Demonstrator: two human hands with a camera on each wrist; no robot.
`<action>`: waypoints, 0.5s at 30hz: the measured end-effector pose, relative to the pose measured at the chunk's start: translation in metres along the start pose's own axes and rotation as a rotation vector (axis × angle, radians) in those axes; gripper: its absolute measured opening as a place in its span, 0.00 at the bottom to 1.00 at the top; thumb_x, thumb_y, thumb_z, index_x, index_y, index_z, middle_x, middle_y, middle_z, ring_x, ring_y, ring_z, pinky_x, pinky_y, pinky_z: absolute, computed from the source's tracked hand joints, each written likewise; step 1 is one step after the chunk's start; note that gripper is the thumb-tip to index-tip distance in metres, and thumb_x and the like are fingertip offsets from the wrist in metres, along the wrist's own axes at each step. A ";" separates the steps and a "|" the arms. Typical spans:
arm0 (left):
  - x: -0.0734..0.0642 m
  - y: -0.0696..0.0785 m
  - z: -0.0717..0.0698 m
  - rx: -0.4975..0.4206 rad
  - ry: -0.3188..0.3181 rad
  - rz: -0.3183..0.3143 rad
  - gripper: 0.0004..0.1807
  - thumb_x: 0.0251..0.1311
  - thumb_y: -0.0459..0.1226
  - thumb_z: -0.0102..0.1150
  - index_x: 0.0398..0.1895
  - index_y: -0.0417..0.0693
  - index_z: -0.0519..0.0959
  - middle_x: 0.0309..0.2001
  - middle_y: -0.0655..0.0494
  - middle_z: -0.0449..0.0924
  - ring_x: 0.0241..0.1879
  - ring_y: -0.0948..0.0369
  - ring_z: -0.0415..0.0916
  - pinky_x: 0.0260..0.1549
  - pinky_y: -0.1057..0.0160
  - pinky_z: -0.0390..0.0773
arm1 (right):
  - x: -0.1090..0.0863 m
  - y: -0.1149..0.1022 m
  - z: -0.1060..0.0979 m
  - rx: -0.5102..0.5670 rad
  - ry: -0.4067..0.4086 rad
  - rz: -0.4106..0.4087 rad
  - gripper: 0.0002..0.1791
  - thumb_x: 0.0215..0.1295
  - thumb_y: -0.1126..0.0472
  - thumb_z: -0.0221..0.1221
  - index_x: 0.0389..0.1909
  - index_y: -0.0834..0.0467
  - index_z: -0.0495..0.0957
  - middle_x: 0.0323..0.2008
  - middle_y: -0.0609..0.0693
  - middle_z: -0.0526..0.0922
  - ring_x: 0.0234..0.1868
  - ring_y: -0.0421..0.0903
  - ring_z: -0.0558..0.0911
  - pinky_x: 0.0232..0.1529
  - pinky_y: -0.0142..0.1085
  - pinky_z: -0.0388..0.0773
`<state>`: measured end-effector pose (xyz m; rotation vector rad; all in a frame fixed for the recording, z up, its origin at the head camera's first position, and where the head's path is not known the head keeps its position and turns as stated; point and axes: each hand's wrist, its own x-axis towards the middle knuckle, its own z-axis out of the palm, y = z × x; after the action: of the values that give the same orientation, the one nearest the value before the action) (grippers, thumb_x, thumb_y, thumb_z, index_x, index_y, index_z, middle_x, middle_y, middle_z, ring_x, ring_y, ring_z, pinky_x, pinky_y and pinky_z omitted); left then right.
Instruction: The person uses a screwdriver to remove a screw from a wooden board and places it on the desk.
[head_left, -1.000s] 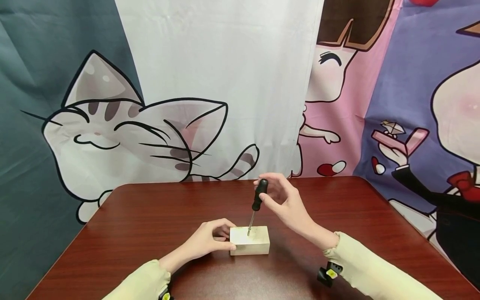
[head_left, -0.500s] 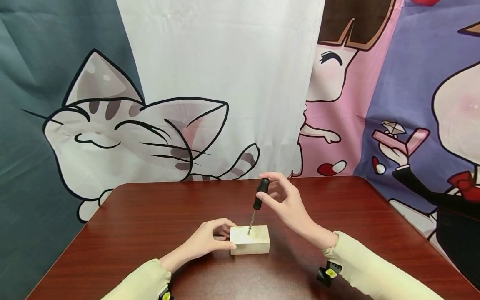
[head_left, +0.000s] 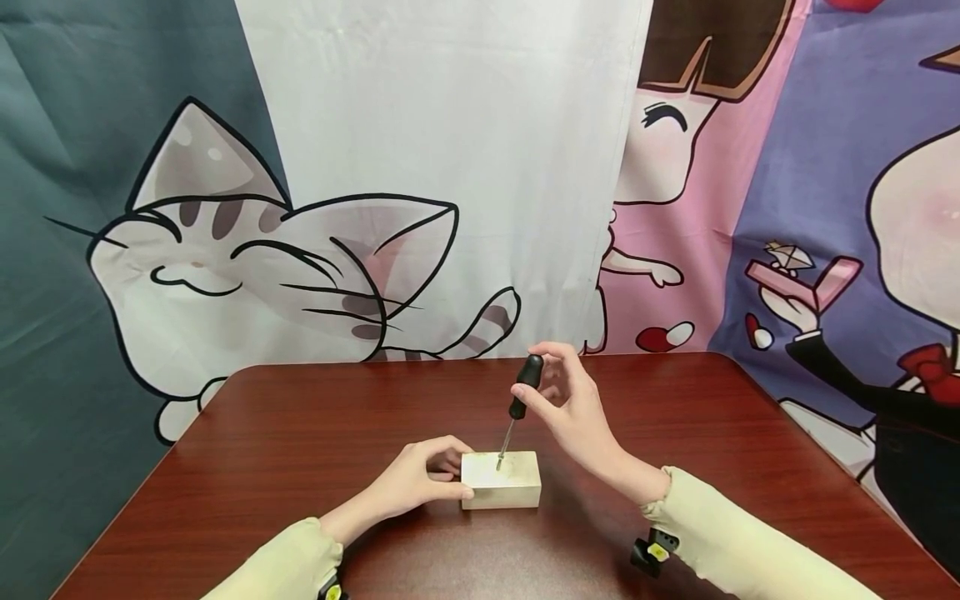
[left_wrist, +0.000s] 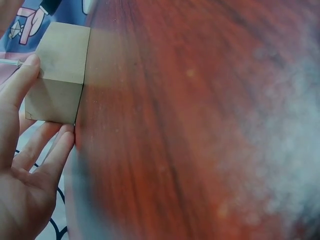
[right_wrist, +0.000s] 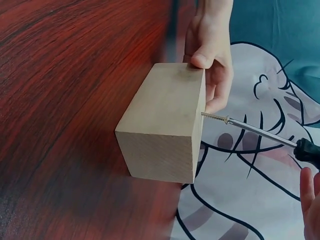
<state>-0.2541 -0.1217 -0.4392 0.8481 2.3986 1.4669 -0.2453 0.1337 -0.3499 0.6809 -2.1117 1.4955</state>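
Note:
A pale wooden block point(head_left: 501, 497) lies on the table, its long side facing me. My left hand point(head_left: 408, 479) holds its left end, thumb on the front face and fingers behind and against the end. In the right wrist view a screw point(right_wrist: 214, 116) stands partly sunk in the block's top face. The tip of a screwdriver point(right_wrist: 262, 132) meets the screw head. My right hand point(head_left: 577, 408) pinches the black screwdriver handle point(head_left: 529, 373) between thumb and fingers, above the block. The screwdriver leans slightly to the right.
The reddish-brown wooden table point(head_left: 315, 417) reaches back to a printed cloth backdrop point(head_left: 450, 150) with cartoon figures. Each wrist carries a small black camera, such as the right wrist camera point(head_left: 651, 552) below the sleeve.
My right hand and the top of the screwdriver handle have shifted slightly right, so the screwdriver leans a little more. The block and my left hand hold their place.

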 end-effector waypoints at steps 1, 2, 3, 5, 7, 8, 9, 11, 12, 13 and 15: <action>0.000 0.000 0.000 0.000 0.000 0.001 0.23 0.52 0.46 0.74 0.51 0.59 0.79 0.43 0.57 0.84 0.44 0.66 0.82 0.49 0.65 0.84 | 0.000 0.000 0.000 0.013 0.001 0.006 0.28 0.60 0.65 0.68 0.60 0.52 0.69 0.40 0.50 0.79 0.34 0.39 0.80 0.31 0.31 0.80; 0.000 0.000 0.000 0.000 -0.001 0.004 0.23 0.52 0.46 0.74 0.52 0.59 0.79 0.44 0.56 0.84 0.44 0.66 0.82 0.49 0.65 0.84 | 0.000 0.000 0.000 0.026 -0.005 0.011 0.28 0.60 0.66 0.68 0.60 0.52 0.69 0.41 0.50 0.79 0.35 0.40 0.80 0.32 0.31 0.81; 0.000 0.000 0.000 0.001 -0.001 0.006 0.23 0.52 0.46 0.74 0.52 0.58 0.79 0.44 0.56 0.84 0.44 0.66 0.82 0.49 0.65 0.84 | 0.000 0.000 0.000 0.037 -0.014 0.012 0.28 0.61 0.66 0.67 0.60 0.51 0.69 0.42 0.51 0.80 0.36 0.40 0.81 0.34 0.31 0.81; 0.000 0.000 0.000 0.005 -0.001 0.005 0.23 0.52 0.46 0.74 0.52 0.59 0.79 0.44 0.56 0.84 0.44 0.66 0.82 0.49 0.65 0.84 | 0.000 -0.001 -0.001 0.051 -0.042 -0.002 0.27 0.64 0.67 0.64 0.62 0.50 0.69 0.45 0.51 0.81 0.39 0.41 0.82 0.38 0.31 0.82; 0.000 0.001 0.000 0.003 0.001 0.002 0.23 0.52 0.46 0.74 0.52 0.59 0.79 0.44 0.57 0.84 0.44 0.66 0.82 0.49 0.65 0.84 | 0.000 0.000 -0.002 0.059 -0.081 -0.020 0.28 0.67 0.67 0.61 0.65 0.48 0.67 0.48 0.52 0.82 0.43 0.41 0.83 0.42 0.31 0.82; 0.000 0.000 0.000 0.001 0.001 0.000 0.23 0.52 0.46 0.75 0.52 0.60 0.79 0.44 0.57 0.84 0.44 0.66 0.82 0.49 0.65 0.84 | 0.000 0.000 -0.002 0.063 -0.099 -0.026 0.28 0.68 0.67 0.59 0.66 0.47 0.66 0.50 0.52 0.82 0.45 0.42 0.83 0.45 0.31 0.82; 0.000 0.000 0.000 0.000 0.002 -0.002 0.23 0.51 0.46 0.75 0.51 0.60 0.79 0.44 0.58 0.84 0.44 0.66 0.82 0.49 0.65 0.84 | 0.000 0.000 -0.003 0.066 -0.113 -0.033 0.28 0.69 0.67 0.58 0.67 0.46 0.65 0.51 0.52 0.83 0.47 0.44 0.83 0.47 0.30 0.81; 0.001 -0.001 0.000 -0.004 0.001 -0.004 0.23 0.51 0.46 0.75 0.51 0.60 0.79 0.44 0.58 0.84 0.44 0.66 0.82 0.49 0.65 0.84 | -0.001 0.001 -0.003 0.073 -0.132 -0.043 0.28 0.71 0.68 0.55 0.69 0.46 0.63 0.55 0.52 0.82 0.51 0.44 0.83 0.51 0.30 0.80; 0.001 -0.001 0.000 -0.006 0.002 -0.004 0.23 0.51 0.46 0.75 0.51 0.61 0.79 0.44 0.58 0.84 0.44 0.66 0.82 0.48 0.65 0.84 | -0.001 0.001 -0.003 0.075 -0.136 -0.042 0.28 0.72 0.68 0.54 0.69 0.46 0.63 0.55 0.52 0.82 0.52 0.44 0.83 0.53 0.29 0.80; 0.001 -0.002 0.000 -0.007 0.002 -0.003 0.23 0.51 0.46 0.75 0.51 0.61 0.79 0.44 0.58 0.83 0.44 0.66 0.82 0.48 0.65 0.84 | -0.001 0.001 -0.002 0.077 -0.134 -0.042 0.28 0.72 0.68 0.54 0.69 0.46 0.63 0.56 0.52 0.81 0.52 0.45 0.83 0.54 0.29 0.80; 0.001 -0.002 0.000 -0.007 0.002 -0.002 0.23 0.51 0.46 0.75 0.51 0.61 0.79 0.44 0.58 0.84 0.44 0.66 0.82 0.49 0.65 0.84 | -0.001 0.001 -0.002 0.062 -0.118 -0.048 0.27 0.71 0.68 0.56 0.67 0.49 0.65 0.55 0.53 0.81 0.49 0.43 0.84 0.52 0.29 0.81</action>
<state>-0.2556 -0.1216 -0.4407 0.8431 2.3934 1.4757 -0.2448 0.1356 -0.3510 0.8552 -2.1267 1.5341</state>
